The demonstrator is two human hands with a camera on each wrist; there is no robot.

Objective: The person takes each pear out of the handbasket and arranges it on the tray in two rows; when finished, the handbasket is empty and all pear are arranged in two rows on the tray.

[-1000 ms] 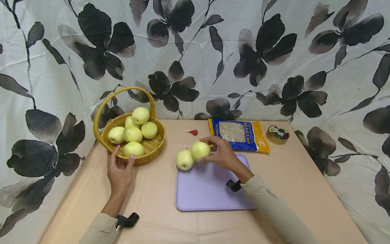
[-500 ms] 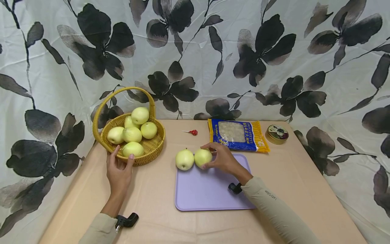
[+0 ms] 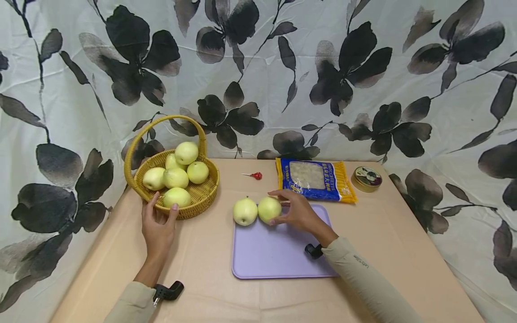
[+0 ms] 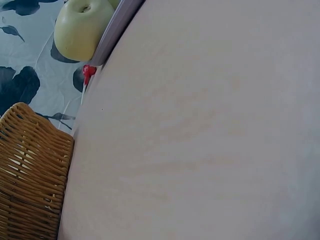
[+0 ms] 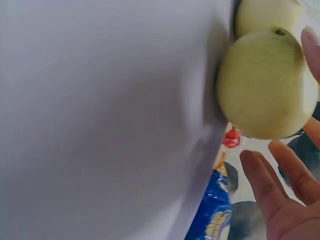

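In the head view my left hand rests against the near side of a yellow wicker basket, thumb and index fingertips at its rim. Several pale green apples lie in the basket. My right hand is around a pale green apple on the far left part of a lilac tray. A second apple sits just left of it. In the right wrist view, the thumb overlaps the nearer apple, while some fingers stand apart from it. The left hand is outside the left wrist view.
Behind the tray lies a blue and yellow food packet, with a round tin to its right. A small red-handled tool with a thin metal shaft lies right of the basket. A floral cloth hangs behind the table.
The right hand has lowered the apple onto the tray beside the other one, and its fingers have since eased slightly to the right. The left hand has stayed at the basket.
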